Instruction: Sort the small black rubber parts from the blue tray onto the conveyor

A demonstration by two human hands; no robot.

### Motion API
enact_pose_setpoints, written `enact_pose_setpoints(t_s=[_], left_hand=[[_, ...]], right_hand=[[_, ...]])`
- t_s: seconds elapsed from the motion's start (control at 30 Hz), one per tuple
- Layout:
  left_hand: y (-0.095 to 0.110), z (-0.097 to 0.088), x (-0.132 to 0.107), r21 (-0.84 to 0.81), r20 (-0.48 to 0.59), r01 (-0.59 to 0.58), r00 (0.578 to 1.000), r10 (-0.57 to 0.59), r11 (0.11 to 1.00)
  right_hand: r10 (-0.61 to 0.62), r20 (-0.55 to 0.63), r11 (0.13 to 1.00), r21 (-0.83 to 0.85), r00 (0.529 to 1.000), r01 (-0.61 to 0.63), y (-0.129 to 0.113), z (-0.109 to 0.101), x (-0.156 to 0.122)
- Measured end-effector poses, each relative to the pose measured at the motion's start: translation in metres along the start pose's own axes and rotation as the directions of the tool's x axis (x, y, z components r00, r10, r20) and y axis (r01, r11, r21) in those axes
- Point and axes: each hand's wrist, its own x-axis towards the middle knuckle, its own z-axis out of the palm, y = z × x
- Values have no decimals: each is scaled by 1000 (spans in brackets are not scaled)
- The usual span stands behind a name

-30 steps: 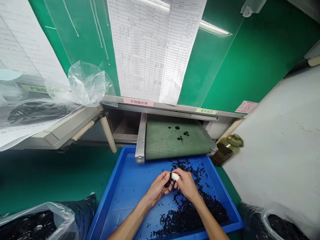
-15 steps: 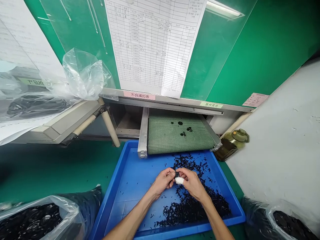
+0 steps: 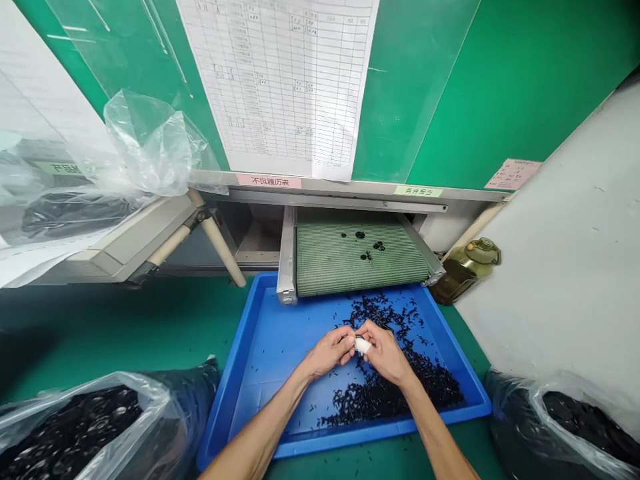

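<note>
Hands: left hand [image 3: 327,351] and right hand [image 3: 389,355] meet at the fingertips, pinching a small black piece [image 3: 358,337], mostly hidden.
Where: mid-air over the shallow blue plastic tray [image 3: 280,327].
Slip risk: bulky white finger wrap [image 3: 363,345] might spoil the grip; dropped among the loose black bits [image 3: 390,393], it'd be a pain to find.
Belt edge: green ribbed conveyor belt [image 3: 345,277] overhangs the far rim, so knuckles could bump there.
Elbow room: tray's left side, just stray bits.
</note>
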Motion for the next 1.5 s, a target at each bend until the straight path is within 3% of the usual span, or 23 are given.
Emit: enact_pose_setpoints(t_s=[0.2,0.4,0.53,0.77,0.87,0.93,1.1,1.13,1.23,1.33,1.4,1.5], left_hand=[[-8,10,1,39,-48,47,998,-45,998],[-9,24,-4,19,-67,53,996,-52,998],[0,41,-13,-39,-77,53,995,-56,998],[0,83,-69,-300,-273,48,952,-134,953],[-5,82,-97,-468,-382,-35,909,-167,883],[-4,79,-117,-548,-446,-111,877,-177,829],[7,78,-158,-676,-436,-153,871,-224,721],[9,77,-160,-699,-485,-205,840,-242,685],[12,76,-151,-722,-467,-190,844,-265,666],[17,86,-130,-721,-423,-138,864,-274,679],[25,102,-113,-667,-400,-93,882,-249,739],[47,141,-82,-517,-315,-11,932,-178,856]], right_hand=[[81,-117,996,-29,990,-85,17,13,-3],[-81,-287,981,-190,955,26,11,-6,-35],[-134,-266,978,-193,955,83,0,-5,-55],[-134,-182,980,-168,974,103,-7,25,-93],[-142,-113,980,-157,983,123,-7,38,-100],[-154,-140,982,-135,978,135,-12,50,-109],[-187,-168,971,-182,968,156,-32,79,-155],[-186,-154,968,-198,970,154,-30,83,-164],[-148,-221,954,-289,964,80,-2,82,-188],[-81,-353,874,-474,932,-104,40,74,-218],[-62,-412,819,-541,909,-189,65,72,-236],[-94,-486,812,-542,869,-215,88,77,-247]])
